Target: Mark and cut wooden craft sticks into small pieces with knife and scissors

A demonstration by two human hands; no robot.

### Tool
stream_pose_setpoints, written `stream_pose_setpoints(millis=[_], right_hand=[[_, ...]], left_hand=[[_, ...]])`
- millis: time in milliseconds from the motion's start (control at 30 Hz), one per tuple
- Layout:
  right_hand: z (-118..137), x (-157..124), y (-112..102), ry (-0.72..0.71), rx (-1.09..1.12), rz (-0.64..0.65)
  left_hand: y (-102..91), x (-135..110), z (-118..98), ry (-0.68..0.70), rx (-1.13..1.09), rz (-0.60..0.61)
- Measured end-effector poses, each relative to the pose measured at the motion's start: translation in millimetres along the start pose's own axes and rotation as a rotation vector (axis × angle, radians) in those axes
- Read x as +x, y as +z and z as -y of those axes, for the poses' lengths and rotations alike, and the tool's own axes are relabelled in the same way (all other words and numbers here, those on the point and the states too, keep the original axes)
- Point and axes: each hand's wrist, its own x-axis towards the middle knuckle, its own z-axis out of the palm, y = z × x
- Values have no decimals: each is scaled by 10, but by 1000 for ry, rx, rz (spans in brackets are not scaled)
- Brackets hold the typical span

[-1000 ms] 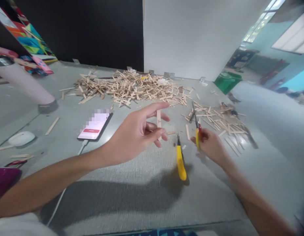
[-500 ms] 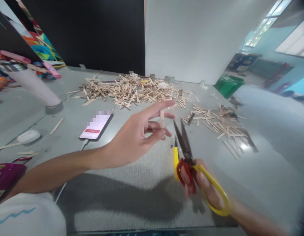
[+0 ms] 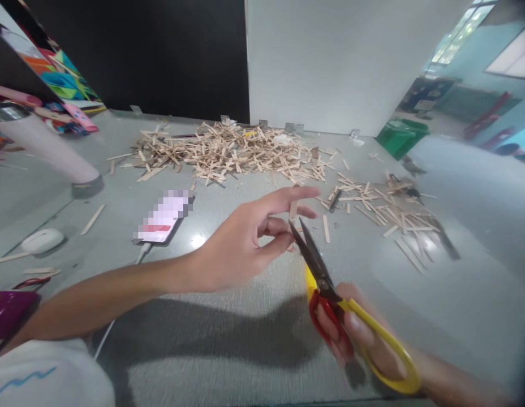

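At left, a phone lies on the table. Right of it, the left hand, fingers partly curled, holds a wooden strip. Scissors, blades slightly parted, reach towards it; contact is hard to tell. Near right, the right hand curls through their handles.

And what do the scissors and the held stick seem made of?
Scissors: dark grey blades with a dull metallic look, likely steel; smooth, solid-coloured red handle and yellow handle, probably plastic. Stick: pale tan, matte, apparently bare wood.
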Motion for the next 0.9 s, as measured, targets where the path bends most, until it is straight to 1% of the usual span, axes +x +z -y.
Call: stream_pose_setpoints(millis=[100, 200, 367, 500, 667, 900], right_hand=[[35, 4, 6, 9, -12, -13], [46, 10, 6, 22, -15, 6], [45, 19, 13, 46, -17, -56], [31, 23, 10, 75, 42, -8], [-42, 24, 19, 71, 87, -2], [-110, 45, -18, 93, 61, 3]], left_hand=[[-5, 2, 0, 13, 5, -9], [-6, 4, -7, 7, -28, -15], [-16, -4, -13, -13, -17, -9], [-21, -3, 5, -1, 52, -19], [-27, -5, 9, 9, 134, -11], [-29, -10, -7, 12, 163, -5]])
